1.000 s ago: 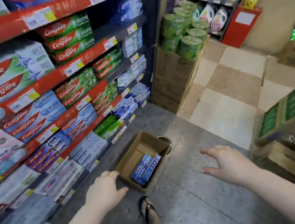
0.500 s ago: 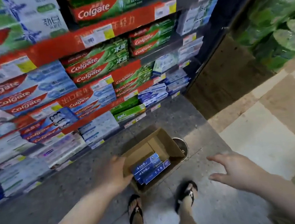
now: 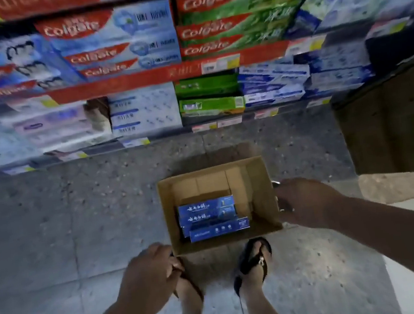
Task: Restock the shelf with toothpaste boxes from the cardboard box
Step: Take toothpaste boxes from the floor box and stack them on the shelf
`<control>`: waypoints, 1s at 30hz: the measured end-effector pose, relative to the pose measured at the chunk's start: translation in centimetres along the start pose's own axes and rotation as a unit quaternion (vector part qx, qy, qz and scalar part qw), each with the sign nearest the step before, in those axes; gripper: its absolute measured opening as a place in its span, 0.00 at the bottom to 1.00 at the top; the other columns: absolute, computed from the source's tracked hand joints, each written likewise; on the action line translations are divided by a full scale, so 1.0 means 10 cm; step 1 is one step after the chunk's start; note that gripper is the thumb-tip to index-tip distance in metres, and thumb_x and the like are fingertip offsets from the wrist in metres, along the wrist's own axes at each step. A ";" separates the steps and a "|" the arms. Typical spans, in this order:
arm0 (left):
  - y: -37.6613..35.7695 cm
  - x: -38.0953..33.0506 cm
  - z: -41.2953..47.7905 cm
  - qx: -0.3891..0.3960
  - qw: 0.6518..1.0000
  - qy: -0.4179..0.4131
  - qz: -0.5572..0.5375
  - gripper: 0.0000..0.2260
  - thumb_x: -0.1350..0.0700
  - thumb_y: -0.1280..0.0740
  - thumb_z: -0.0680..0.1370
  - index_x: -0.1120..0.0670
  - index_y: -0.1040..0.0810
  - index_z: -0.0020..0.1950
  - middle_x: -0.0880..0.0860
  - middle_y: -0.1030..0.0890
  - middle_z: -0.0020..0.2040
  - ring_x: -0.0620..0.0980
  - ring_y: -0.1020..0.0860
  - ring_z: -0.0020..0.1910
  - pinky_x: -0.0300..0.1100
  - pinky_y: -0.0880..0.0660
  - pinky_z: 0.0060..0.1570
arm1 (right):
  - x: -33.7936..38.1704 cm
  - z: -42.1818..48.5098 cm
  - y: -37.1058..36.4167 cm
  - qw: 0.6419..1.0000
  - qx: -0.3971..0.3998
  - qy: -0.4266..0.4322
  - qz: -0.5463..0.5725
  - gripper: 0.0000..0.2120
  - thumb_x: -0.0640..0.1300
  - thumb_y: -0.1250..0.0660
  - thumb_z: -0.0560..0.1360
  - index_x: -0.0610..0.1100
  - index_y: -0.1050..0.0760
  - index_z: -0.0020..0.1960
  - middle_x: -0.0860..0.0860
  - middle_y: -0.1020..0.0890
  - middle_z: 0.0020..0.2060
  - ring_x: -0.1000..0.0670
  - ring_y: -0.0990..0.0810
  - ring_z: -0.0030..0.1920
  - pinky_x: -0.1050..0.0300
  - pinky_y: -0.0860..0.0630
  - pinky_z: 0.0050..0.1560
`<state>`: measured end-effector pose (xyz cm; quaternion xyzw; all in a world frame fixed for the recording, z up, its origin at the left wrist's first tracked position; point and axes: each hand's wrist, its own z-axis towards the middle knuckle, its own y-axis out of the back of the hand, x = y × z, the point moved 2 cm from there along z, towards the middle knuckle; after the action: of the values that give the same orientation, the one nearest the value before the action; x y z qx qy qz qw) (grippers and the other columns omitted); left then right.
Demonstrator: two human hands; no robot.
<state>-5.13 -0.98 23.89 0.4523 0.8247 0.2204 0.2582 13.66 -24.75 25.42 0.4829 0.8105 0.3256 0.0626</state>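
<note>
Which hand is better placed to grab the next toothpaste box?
Likely right: the right hand is at the right wall of the cardboard box beside the toothpaste boxes; the left hand sits outside its near corner.

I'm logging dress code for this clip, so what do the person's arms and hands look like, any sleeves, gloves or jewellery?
Both forearms are bare as far as the frame reaches: no sleeves or cuffs show. The left hand and right hand wear no gloves, and neither wrist carries a watch or band. Rings cannot be told through the blur.
</note>
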 end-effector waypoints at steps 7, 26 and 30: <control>-0.98 0.04 0.93 -0.017 0.999 -0.030 -0.017 0.20 0.50 0.32 0.72 0.51 0.26 0.63 0.51 0.23 0.60 0.53 0.23 0.57 0.46 0.28 0.57 | -0.25 1.21 -0.82 0.999 0.042 -0.028 0.001 0.23 0.54 0.35 0.73 0.50 0.32 0.67 0.49 0.26 0.63 0.47 0.26 0.62 0.55 0.28 0.58; -2.20 0.70 2.69 -0.019 0.999 -0.037 0.016 0.25 0.49 0.33 0.74 0.51 0.35 0.69 0.51 0.31 0.68 0.52 0.31 0.65 0.49 0.31 0.64 | -0.21 3.31 -2.53 0.996 0.086 0.029 -0.019 0.39 0.54 0.31 0.71 0.50 0.49 0.74 0.48 0.39 0.73 0.46 0.40 0.72 0.48 0.34 0.65; -2.17 0.76 2.79 -0.018 1.000 -0.025 0.003 0.24 0.48 0.30 0.71 0.52 0.31 0.64 0.51 0.29 0.64 0.51 0.29 0.63 0.48 0.30 0.61 | -0.25 3.32 -2.64 0.998 0.051 0.009 0.031 0.37 0.51 0.29 0.69 0.49 0.44 0.73 0.48 0.33 0.69 0.47 0.34 0.68 0.51 0.32 0.61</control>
<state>-4.84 -1.55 -12.24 0.4551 0.8126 0.2245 0.2865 9.21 -19.75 -16.57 0.5071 0.8113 0.2902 0.0203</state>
